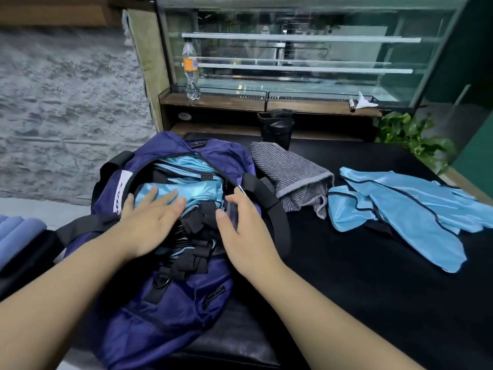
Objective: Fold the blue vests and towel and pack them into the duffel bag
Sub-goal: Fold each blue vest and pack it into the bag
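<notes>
Blue vest (186, 194) under left hand (149, 222)

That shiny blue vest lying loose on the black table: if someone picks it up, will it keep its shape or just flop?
Probably flop: the blue vest lies crumpled in soft folds on the black table. Its sheen suggests thin, slippery fabric, so it may slide. It looks light, likely easy to lift.

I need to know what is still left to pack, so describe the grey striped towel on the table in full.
The grey striped terry towel lies loosely bunched, not neatly folded, on the black table. It has fine dark stripes and a plain grey hem. Its left edge lies against the purple nylon duffel bag and its black strap. The loose light blue vests lie just to its right. Neither hand touches it.
</notes>
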Motion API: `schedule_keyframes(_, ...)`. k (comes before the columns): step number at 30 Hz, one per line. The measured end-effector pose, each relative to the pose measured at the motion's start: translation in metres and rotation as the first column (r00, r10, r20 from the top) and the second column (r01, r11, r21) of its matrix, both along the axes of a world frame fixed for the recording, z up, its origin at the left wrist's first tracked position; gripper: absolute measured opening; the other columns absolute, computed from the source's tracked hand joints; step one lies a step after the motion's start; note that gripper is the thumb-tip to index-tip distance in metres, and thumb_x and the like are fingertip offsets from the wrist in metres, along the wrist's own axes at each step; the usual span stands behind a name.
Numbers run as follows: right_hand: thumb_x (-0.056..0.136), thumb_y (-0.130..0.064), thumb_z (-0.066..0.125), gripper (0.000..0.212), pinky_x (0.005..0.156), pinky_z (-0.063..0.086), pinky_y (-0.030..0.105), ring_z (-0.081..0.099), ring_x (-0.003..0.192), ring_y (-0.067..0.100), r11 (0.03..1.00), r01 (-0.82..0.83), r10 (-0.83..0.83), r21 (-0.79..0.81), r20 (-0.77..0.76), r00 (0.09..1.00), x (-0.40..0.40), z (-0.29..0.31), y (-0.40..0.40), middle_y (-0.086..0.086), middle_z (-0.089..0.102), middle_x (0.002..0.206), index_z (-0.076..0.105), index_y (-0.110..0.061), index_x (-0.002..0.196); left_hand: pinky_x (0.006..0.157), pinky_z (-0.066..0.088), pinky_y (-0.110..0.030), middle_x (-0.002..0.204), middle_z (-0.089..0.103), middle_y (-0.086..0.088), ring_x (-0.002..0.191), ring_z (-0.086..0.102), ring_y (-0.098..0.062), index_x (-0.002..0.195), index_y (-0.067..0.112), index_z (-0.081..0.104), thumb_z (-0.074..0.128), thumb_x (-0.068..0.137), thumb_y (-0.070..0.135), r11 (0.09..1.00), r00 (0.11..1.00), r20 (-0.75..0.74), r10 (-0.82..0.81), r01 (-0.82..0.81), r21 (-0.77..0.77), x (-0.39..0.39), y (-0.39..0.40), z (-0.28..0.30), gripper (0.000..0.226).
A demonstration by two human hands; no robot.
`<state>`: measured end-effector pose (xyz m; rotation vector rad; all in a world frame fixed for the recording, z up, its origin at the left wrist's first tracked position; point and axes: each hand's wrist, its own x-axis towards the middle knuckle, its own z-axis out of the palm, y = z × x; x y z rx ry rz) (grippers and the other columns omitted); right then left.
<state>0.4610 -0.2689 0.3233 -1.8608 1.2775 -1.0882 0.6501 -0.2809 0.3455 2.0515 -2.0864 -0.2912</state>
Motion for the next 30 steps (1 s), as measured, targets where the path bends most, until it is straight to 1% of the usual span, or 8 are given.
schedule_keyframes(4, 0.097, -0.022, 0.048, 0.030, 0.101, 0.024, 0.007, 0.041, 0.130, 0.007, 0.981, 0.071, -0.075, -0.178, -0.017, 0.997, -0.037, -0.006, 0.003, -0.007, 0.048, 0.140, 0.053, -0.014, 0.126, 0.116, 0.009, -0.041, 0.140, 0.050, -0.004, 0.140, 0.030, -0.023, 0.126, 0.016, 0.059, 0.021, 0.090, 0.053, 0.833, 0.986, -0.120, -0.119, 0.034, -0.552, -0.042, 0.017, 0.008, 0.064)
schedule_keyframes(7, 0.090, -0.017, 0.048, 0.034, 0.104, 0.031, 0.018, 0.047, 0.121, 0.010, 0.941, 0.202, -0.214, -0.272, -0.012, 0.977, -0.073, -0.021, -0.001, -0.007, 0.054, 0.128, 0.056, -0.010, 0.122, 0.116, 0.015, -0.036, 0.139, 0.051, -0.004, 0.138, 0.034, -0.022, 0.128, 0.014, 0.056, 0.035, 0.093, 0.041, 0.758, 0.944, -0.147, -0.297, 0.139, -0.637, -0.096, 0.026, 0.001, 0.049)
schedule_keyframes(12, 0.088, -0.006, 0.055, 0.036, 0.111, 0.028, 0.032, 0.041, 0.132, 0.025, 0.854, 0.387, -0.469, -0.349, -0.193, 0.862, -0.162, -0.058, -0.011, 0.011, 0.048, 0.140, 0.053, -0.001, 0.124, 0.115, 0.013, -0.032, 0.143, 0.048, -0.002, 0.138, 0.031, -0.017, 0.128, 0.019, 0.058, 0.038, 0.094, 0.041, 0.762, 0.883, -0.024, -0.469, 0.391, -0.516, -0.168, 0.027, -0.048, 0.046)
schedule_keyframes(16, 0.090, -0.002, 0.054, 0.042, 0.116, 0.022, 0.037, 0.031, 0.139, 0.030, 0.783, 0.570, -0.622, -0.251, -0.270, 0.735, -0.245, -0.077, -0.014, 0.014, 0.042, 0.145, 0.047, 0.002, 0.131, 0.115, -0.005, -0.018, 0.154, 0.028, 0.010, 0.141, 0.006, 0.003, 0.142, 0.028, 0.041, 0.017, 0.089, 0.056, 0.859, 0.886, -0.141, -0.442, 0.373, -0.351, -0.185, 0.017, -0.084, 0.065)
schedule_keyframes(19, 0.094, -0.011, 0.052, 0.047, 0.119, 0.015, 0.037, 0.021, 0.144, 0.025, 0.710, 0.683, -0.696, -0.171, -0.324, 0.641, -0.292, -0.076, -0.025, 0.011, 0.033, 0.152, 0.040, -0.002, 0.139, 0.113, -0.003, -0.014, 0.149, 0.027, 0.021, 0.138, 0.003, 0.011, 0.143, 0.031, 0.039, 0.014, 0.086, 0.060, 0.896, 0.886, -0.228, -0.404, 0.333, -0.292, -0.184, 0.009, -0.103, 0.068)
schedule_keyframes(22, 0.093, -0.033, 0.055, 0.061, 0.119, 0.014, 0.044, 0.019, 0.145, 0.025, 0.658, 0.740, -0.704, -0.140, -0.464, 0.538, -0.314, -0.075, -0.040, 0.006, 0.025, 0.156, 0.032, -0.011, 0.145, 0.116, 0.010, -0.017, 0.142, 0.032, 0.025, 0.138, 0.012, 0.011, 0.141, 0.030, 0.043, 0.030, 0.091, 0.054, 0.918, 0.871, -0.321, -0.372, 0.295, -0.265, -0.185, 0.006, -0.110, 0.057)
schedule_keyframes(26, 0.086, -0.058, 0.056, 0.084, 0.105, 0.031, 0.046, 0.034, 0.134, 0.029, 0.645, 0.764, -0.614, 0.014, -0.586, 0.529, -0.316, -0.074, -0.047, 0.005, 0.039, 0.148, 0.017, -0.022, 0.151, 0.110, 0.014, -0.007, 0.140, 0.037, 0.026, 0.138, 0.022, 0.010, 0.137, 0.030, 0.048, 0.045, 0.093, 0.032, 0.899, 0.831, -0.371, -0.415, 0.312, -0.306, -0.187, 0.009, -0.112, 0.044)
schedule_keyframes(30, 0.092, -0.056, 0.049, 0.067, 0.096, 0.039, 0.042, 0.045, 0.126, 0.030, 0.662, 0.749, -0.551, 0.033, -0.655, 0.516, -0.323, -0.069, -0.051, 0.007, 0.049, 0.138, 0.032, -0.025, 0.148, 0.106, 0.018, -0.003, 0.136, 0.037, 0.033, 0.132, 0.026, 0.017, 0.133, 0.037, 0.045, 0.052, 0.095, 0.029, 0.917, 0.794, -0.466, -0.390, 0.291, -0.272, -0.187, 0.010, -0.111, 0.039)
